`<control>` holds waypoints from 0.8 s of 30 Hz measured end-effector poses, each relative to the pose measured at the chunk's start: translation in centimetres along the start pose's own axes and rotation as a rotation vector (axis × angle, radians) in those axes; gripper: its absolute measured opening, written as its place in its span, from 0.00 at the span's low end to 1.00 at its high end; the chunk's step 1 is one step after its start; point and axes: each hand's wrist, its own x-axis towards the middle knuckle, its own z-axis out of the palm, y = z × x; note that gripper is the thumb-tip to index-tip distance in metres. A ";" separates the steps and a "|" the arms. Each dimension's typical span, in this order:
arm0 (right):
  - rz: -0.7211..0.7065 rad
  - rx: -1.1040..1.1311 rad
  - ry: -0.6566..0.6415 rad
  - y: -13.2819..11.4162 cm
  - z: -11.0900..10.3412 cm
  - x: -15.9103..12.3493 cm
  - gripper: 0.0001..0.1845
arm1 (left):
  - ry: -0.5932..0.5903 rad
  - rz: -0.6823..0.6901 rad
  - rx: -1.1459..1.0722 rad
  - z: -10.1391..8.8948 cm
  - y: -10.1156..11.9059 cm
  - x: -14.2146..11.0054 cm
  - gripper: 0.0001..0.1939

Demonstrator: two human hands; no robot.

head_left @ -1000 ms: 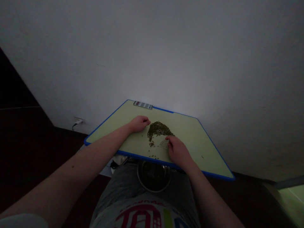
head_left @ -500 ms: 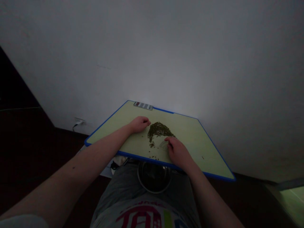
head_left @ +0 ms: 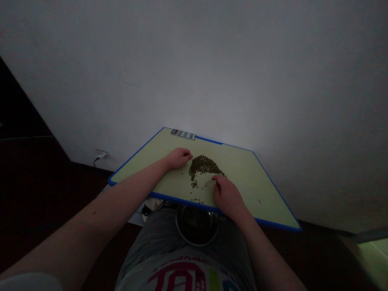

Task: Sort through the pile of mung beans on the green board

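A pile of small dark green grains (head_left: 202, 164) lies on a pale green board with a blue rim (head_left: 157, 196). My left hand (head_left: 178, 157) rests curled on the board at the pile's left edge, fingertips touching the grains. My right hand (head_left: 227, 193) lies at the pile's near right side, fingers bent over a small clear round lid or dish (head_left: 209, 184) that it touches. A few loose grains (head_left: 197, 199) sit near the board's front edge.
A metal bowl (head_left: 196, 225) sits in my lap just below the board's front edge. A small striped object (head_left: 183, 134) lies at the board's far edge against the white wall. A plug and cable (head_left: 99, 155) are at the wall on the left.
Almost nothing has moved; my right hand has shifted very slightly by the clear dish, and my left hand stays at the pile.
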 end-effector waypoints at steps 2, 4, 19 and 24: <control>-0.010 -0.003 -0.001 0.0 0.0 0.2 0.15 | -0.004 -0.006 0.004 0.0 0.0 0.0 0.17; -0.026 -0.001 0.001 0.0 0.0 0.3 0.15 | -0.006 -0.002 0.006 0.0 0.0 0.0 0.17; -0.074 -0.011 0.016 -1.1 0.7 0.5 0.15 | -0.009 -0.008 -0.003 -0.3 0.5 -0.1 0.16; -0.048 -0.058 0.026 -1.5 0.9 0.7 0.15 | -0.007 -0.016 -0.014 -0.2 0.5 -0.1 0.16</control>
